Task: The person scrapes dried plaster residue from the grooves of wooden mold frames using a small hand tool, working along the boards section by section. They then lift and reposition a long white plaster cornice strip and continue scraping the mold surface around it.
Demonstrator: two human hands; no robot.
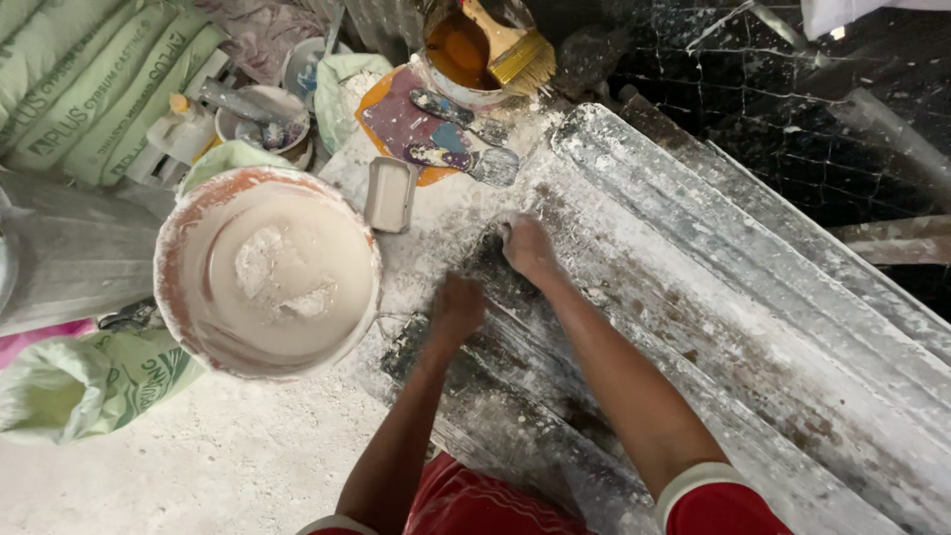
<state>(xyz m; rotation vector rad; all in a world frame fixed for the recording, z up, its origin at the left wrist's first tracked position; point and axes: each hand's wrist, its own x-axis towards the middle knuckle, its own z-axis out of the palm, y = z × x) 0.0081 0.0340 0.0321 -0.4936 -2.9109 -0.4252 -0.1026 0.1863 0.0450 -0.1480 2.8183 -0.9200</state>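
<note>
A long ribbed mould (753,297) smeared with white plaster runs from the middle to the lower right. My left hand (458,309) is closed and pressed on the mould's dark near end. My right hand (528,246) rests a little farther up the same end, fingers curled on the surface. Whether either hand holds anything is hidden. A large bucket (170,260) of wet whitish plaster stands just left of my hands.
A small grey scoop (389,194) lies by the bucket. Two plaster-caked scrapers (462,159) lie on an orange board. A tub of orange liquid (454,52) holds a brush (515,48). Green sacks (89,79) and bowls (260,117) crowd the upper left.
</note>
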